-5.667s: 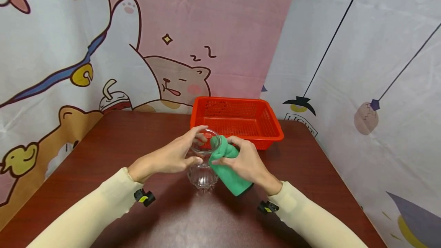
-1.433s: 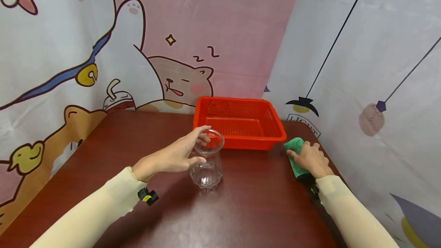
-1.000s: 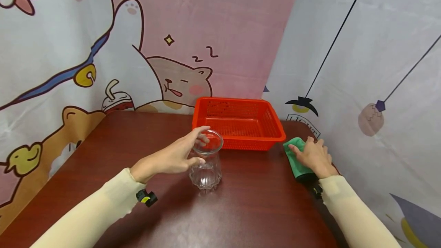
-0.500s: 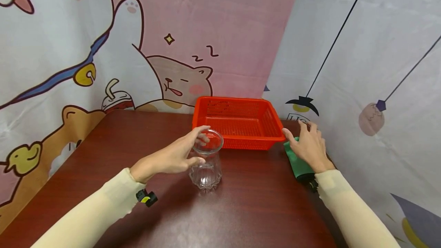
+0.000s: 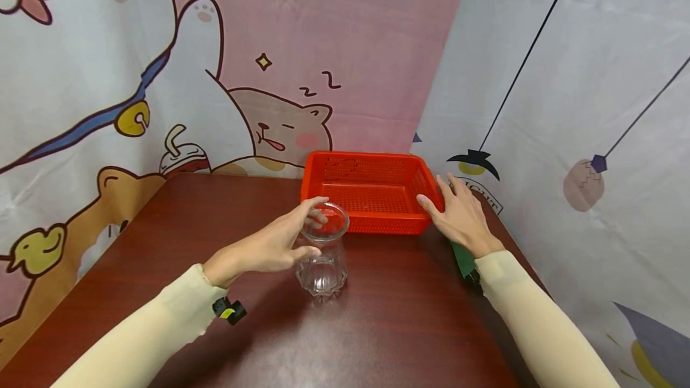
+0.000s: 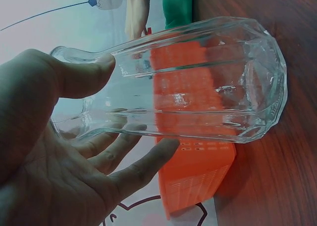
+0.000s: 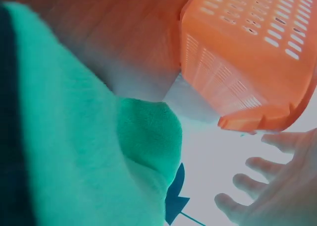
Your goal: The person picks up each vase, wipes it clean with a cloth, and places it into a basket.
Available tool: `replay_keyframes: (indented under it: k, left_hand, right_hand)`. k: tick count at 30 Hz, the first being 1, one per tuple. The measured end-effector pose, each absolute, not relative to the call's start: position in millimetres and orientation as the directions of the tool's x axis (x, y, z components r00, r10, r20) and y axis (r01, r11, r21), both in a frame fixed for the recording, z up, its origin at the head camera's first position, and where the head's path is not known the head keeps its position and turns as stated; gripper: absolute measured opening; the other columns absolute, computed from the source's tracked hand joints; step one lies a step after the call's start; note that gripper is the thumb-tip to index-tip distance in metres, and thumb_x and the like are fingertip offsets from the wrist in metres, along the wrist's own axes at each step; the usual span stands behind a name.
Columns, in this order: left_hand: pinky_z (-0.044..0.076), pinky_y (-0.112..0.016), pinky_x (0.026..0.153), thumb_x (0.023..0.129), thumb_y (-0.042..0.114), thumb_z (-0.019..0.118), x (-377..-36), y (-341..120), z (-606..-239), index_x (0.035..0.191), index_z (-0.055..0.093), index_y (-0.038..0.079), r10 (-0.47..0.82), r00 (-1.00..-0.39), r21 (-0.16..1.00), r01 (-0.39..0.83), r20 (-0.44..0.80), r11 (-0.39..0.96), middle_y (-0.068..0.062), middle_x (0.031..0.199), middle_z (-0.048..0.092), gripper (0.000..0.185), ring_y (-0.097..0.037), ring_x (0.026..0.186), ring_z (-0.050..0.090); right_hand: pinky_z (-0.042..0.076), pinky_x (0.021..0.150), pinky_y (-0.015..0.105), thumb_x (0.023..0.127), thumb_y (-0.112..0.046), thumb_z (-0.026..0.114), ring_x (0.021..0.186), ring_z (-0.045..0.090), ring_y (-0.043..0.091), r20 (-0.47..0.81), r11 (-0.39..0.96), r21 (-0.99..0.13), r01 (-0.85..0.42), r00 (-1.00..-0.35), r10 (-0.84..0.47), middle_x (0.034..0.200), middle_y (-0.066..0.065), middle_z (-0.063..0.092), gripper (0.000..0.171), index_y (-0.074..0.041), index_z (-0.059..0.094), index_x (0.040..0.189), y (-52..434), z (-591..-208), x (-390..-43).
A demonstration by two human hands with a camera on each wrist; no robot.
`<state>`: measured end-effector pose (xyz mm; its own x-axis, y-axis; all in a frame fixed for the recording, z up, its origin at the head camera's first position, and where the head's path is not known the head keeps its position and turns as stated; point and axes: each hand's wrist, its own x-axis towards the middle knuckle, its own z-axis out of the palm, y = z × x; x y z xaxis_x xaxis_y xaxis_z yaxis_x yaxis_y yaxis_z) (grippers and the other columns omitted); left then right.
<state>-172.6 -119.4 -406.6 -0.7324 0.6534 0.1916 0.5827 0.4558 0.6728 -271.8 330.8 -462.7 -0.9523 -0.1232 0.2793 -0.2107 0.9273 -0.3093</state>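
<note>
Now we see two containers on the dark wooden table [image 5: 388, 316]; an orange mesh basket [image 5: 372, 196] stands at the far edge against the printed cloth wall [image 5: 323, 29], and nothing shows inside it; a clear ribbed glass vase [image 5: 322, 253] stands upright just in front of the basket's near left corner, and we see nothing in it but reflections.

Our left hand [image 5: 269, 247] comes in from the left with the sleeve [image 5: 135, 340] stretched across the table; its fingers [image 5: 315, 211] curl over the vase's rim and neck while the thumb [image 5: 302, 252] presses the near side, so it grips the vase; the left wrist view shows the same hold, thumb [image 6: 79, 77] on the neck and fingers [image 6: 133, 166] under the glass body.

Our right hand [image 5: 458, 214] lies at the basket's right rim with fingers straight and spread; the thumb [image 5: 426, 202] touches or nearly touches the rim, and we cannot tell which; it holds nothing. In the right wrist view the spread fingers [image 7: 262, 166] sit just beside the basket's corner [image 7: 257, 117].

A green cloth [image 5: 462, 259] lies on the table under the right wrist, mostly hidden in the head view; it fills the left of the right wrist view [image 7: 74, 151].

On the right-hand wall [image 5: 566, 76] a small printed label [image 5: 485, 193] shows behind the hand; its letters are partly covered and we cannot read them; above the bear drawing [image 5: 280, 130] we read "zZ" [image 5: 320, 84].
</note>
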Motion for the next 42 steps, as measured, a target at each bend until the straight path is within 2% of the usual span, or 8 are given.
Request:
replay_keyframes:
  k: [10,23,28,35,42]
  left_hand:
    - [0.066,-0.047,0.112,0.102,0.004,0.089,-174,-119,-408,0.181,0.025,0.009,0.656,-0.730,0.683,0.580,0.193,0.445,-0.017,0.157,0.065,0.102,-0.039,0.148,0.069]
    - [0.065,-0.050,0.114,0.102,0.008,0.090,-174,-120,-407,0.183,0.024,0.013,0.645,-0.740,0.672,0.577,0.189,0.464,-0.015,0.158,0.066,0.104,-0.034,0.147,0.069]
    - [0.066,-0.052,0.114,0.102,0.007,0.089,-172,-120,-411,0.185,0.019,0.015,0.631,-0.747,0.675,0.577,0.208,0.461,-0.014,0.158,0.066,0.110,-0.032,0.145,0.070]
    - [0.061,-0.062,0.119,0.098,0.007,0.093,-165,-121,-427,0.186,0.012,0.014,0.558,-0.779,0.720,0.558,0.285,0.411,-0.016,0.164,0.064,0.120,-0.038,0.148,0.069]
    - [0.050,-0.072,0.126,0.089,0.020,0.104,-158,-115,-457,0.181,0.025,0.012,0.414,-0.847,0.782,0.493,0.333,0.381,-0.020,0.161,0.064,0.121,-0.043,0.148,0.069]
  right_hand:
    - [0.007,0.145,0.078,0.110,-0.089,0.034,0.182,0.009,0.054,0.112,0.942,-0.254,-0.219,-0.974,-0.196,0.197,0.021,0.010,0.108,-0.016,0.020,0.188,320,-462,-285]
    - [0.000,0.144,0.078,0.108,-0.092,0.032,0.182,0.011,0.054,0.055,0.944,-0.248,-0.218,-0.976,-0.211,0.197,0.021,0.009,0.114,-0.011,0.016,0.188,318,-458,-289]
    - [-0.002,0.144,0.078,0.108,-0.093,0.031,0.182,0.010,0.054,0.053,0.946,-0.242,-0.215,-0.977,-0.209,0.197,0.020,0.009,0.116,-0.011,0.016,0.188,319,-460,-289]
    - [-0.002,0.144,0.079,0.108,-0.093,0.031,0.182,0.008,0.054,0.045,0.945,-0.251,-0.210,-0.978,-0.205,0.198,0.020,0.007,0.117,-0.009,0.014,0.187,319,-462,-290]
    - [-0.002,0.144,0.079,0.107,-0.093,0.032,0.182,0.008,0.055,0.042,0.945,-0.255,-0.206,-0.978,-0.202,0.198,0.020,0.006,0.117,-0.009,0.014,0.187,320,-463,-292]
